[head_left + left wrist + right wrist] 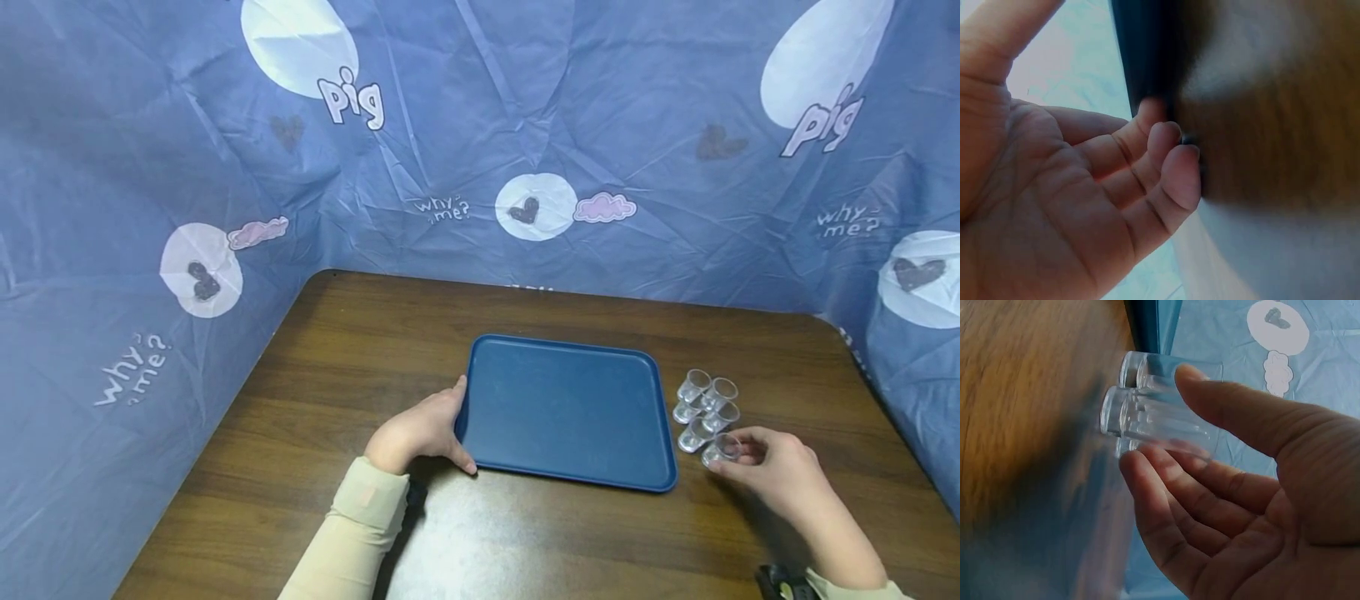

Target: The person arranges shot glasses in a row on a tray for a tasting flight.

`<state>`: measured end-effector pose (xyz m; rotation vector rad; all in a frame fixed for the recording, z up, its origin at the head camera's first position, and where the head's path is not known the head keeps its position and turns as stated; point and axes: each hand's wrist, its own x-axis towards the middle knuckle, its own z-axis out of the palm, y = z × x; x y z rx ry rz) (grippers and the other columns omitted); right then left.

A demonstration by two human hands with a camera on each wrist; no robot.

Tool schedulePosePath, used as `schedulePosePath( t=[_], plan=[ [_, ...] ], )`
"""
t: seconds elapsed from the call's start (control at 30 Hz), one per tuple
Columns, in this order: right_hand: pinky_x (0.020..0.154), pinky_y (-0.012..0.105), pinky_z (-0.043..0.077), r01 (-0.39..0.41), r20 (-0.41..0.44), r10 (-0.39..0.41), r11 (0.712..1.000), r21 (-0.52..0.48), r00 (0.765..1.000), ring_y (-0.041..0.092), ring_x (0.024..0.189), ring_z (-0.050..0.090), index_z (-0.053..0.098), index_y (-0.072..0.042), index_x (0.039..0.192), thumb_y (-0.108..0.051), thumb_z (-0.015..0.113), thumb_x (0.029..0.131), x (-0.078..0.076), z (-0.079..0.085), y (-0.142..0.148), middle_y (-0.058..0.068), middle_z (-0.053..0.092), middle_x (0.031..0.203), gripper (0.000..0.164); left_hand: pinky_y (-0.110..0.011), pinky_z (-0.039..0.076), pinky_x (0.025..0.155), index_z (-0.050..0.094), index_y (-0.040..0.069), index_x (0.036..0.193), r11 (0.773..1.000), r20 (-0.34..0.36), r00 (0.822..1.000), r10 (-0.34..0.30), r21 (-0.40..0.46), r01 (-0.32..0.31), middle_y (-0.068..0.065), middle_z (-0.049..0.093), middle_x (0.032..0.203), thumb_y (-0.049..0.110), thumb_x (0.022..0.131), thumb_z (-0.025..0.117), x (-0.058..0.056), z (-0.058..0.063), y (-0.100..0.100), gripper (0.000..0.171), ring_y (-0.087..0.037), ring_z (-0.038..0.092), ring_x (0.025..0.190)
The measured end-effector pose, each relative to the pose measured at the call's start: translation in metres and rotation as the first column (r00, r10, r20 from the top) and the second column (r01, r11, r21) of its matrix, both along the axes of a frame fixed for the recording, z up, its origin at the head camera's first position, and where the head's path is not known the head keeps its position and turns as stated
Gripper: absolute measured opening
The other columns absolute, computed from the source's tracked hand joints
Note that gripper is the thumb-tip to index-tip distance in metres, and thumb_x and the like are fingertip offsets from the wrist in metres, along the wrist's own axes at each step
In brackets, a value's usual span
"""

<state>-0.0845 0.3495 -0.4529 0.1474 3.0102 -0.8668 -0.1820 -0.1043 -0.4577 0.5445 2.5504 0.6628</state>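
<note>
A blue rectangular tray point(566, 408) lies flat on the wooden table. My left hand point(427, 429) rests against its left side, thumb by the near-left corner and fingers spread along the edge. In the left wrist view, loosely bent fingers point(1179, 175) reach down to the table beside the dark tray edge point(1147, 56). Right of the tray, several clear shot glasses point(696, 433) stand upright, grouped in two rows. With thumb and fingers around the nearest shot glass point(1166, 422), my right hand point(780, 467) holds it by its sides; it stands at table level.
The brown wooden table point(360, 350) has rounded far corners. A blue printed cloth point(465, 150) hangs behind it and along both sides. The glasses stand close to the tray's right rim, with bare tabletop farther right.
</note>
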Motion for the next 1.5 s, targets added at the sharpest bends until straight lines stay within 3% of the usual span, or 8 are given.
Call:
schedulePosePath(
  t=[0.17,0.5,0.73,1.03,1.2,1.5],
  plan=[
    [0.063,0.036,0.052,0.005,-0.015,-0.005,1.000,0.002,1.000,0.020,0.073,0.068,0.071,0.008,0.100,-0.026,0.092,0.075,-0.001,-0.001,-0.001,0.005,0.072,0.082,0.047,-0.042,0.028,0.116,0.011,-0.011,0.157,1.000,0.004,1.000,0.001,-0.005,-0.001,-0.029,0.032,0.157,0.033,0.061,0.101,0.000,0.000,0.000,0.139,-0.036,0.033,0.144],
    [0.063,0.033,0.051,0.010,0.000,-0.010,1.000,-0.018,1.000,0.018,0.073,0.068,0.072,0.005,0.098,-0.025,0.089,0.080,0.000,-0.003,0.001,0.005,0.073,0.083,0.039,-0.043,0.028,0.116,0.011,-0.010,0.158,1.000,0.015,1.000,0.010,-0.007,-0.010,-0.028,0.031,0.158,0.033,0.062,0.101,0.000,0.001,0.000,0.138,-0.035,0.032,0.145],
    [0.062,0.032,0.049,0.011,-0.064,-0.011,1.000,0.000,0.998,0.018,0.071,0.068,0.073,0.002,0.095,-0.026,0.090,0.080,0.004,0.003,0.000,0.003,0.073,0.080,0.036,-0.043,0.028,0.116,0.011,-0.011,0.158,1.000,0.017,1.000,0.014,0.000,-0.014,-0.029,0.031,0.157,0.032,0.062,0.101,0.000,0.001,0.001,0.138,-0.036,0.032,0.145],
    [0.056,0.025,0.046,0.025,-0.224,-0.016,0.999,0.036,0.974,0.004,0.063,0.061,0.074,-0.003,0.091,-0.024,0.092,0.075,0.006,0.014,-0.003,-0.002,0.071,0.075,0.031,-0.043,0.029,0.116,0.011,-0.010,0.158,1.000,0.022,1.000,0.022,0.000,-0.022,-0.028,0.031,0.158,0.032,0.062,0.101,0.000,0.002,0.001,0.138,-0.036,0.032,0.145],
    [0.055,0.016,0.045,0.006,-0.266,-0.001,1.000,0.016,0.964,0.001,0.063,0.060,0.074,-0.002,0.092,-0.021,0.093,0.075,0.004,0.020,-0.009,-0.001,0.071,0.075,0.032,-0.044,0.029,0.116,0.012,-0.010,0.158,1.000,0.019,1.000,0.022,-0.005,-0.022,-0.028,0.032,0.157,0.033,0.061,0.101,0.001,0.000,0.001,0.138,-0.036,0.032,0.144],
    [0.055,0.015,0.046,-0.023,-0.297,0.026,1.000,0.013,0.954,0.001,0.063,0.060,0.074,-0.003,0.092,-0.018,0.092,0.074,0.000,0.030,-0.023,-0.002,0.070,0.075,0.029,-0.043,0.028,0.116,0.011,-0.010,0.158,1.000,0.005,1.000,0.013,-0.005,-0.013,-0.028,0.031,0.158,0.034,0.061,0.101,0.000,0.000,0.000,0.139,-0.036,0.032,0.145]
  ],
)
